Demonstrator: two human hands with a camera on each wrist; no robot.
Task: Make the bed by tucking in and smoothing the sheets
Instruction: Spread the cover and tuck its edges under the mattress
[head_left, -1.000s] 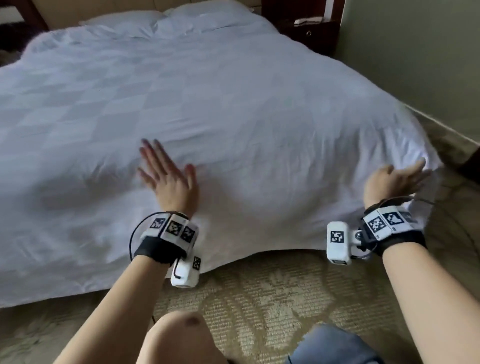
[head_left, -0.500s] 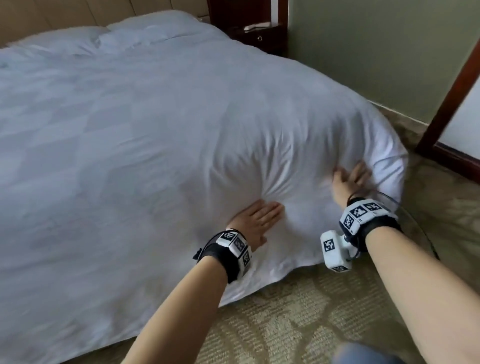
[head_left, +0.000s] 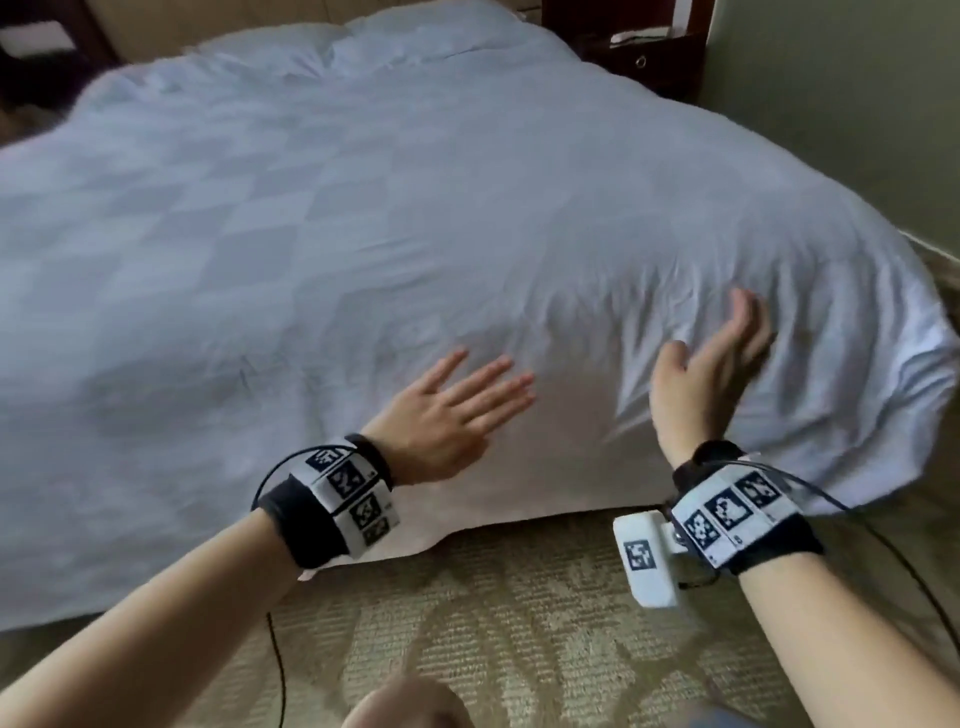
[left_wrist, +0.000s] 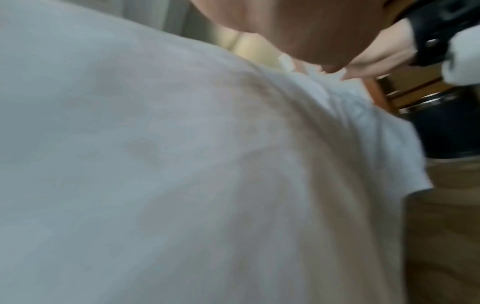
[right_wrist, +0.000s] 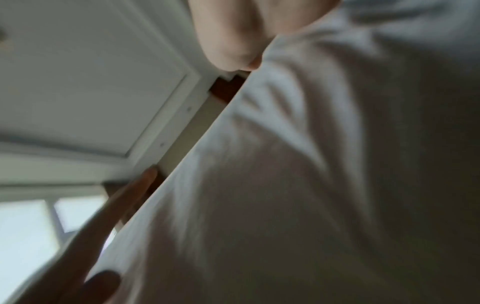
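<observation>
Change: half a second ago both hands pressed close together into a dent near the bed's corner; now the left hand (head_left: 447, 410) is flat with fingers spread, the right hand (head_left: 711, 374) is tipped on edge, and the dent has eased.
Sheet: the white sheet (head_left: 363, 234) fills the upper and middle head view, draping over the bed's near edge to the carpet (head_left: 519, 623); creases fan out around the right hand, centre right.
Left hand: wide open, palm down on the sheet, fingers pointing to the upper right; holds nothing.
Right hand: open and relaxed, thumb up, little-finger edge toward the cloth; whether it touches I cannot tell.
Technique: sweep flat palms outward toward the corner at right with light, even pressure, so creases run off the edge, then tuck the hanging hem.
</observation>
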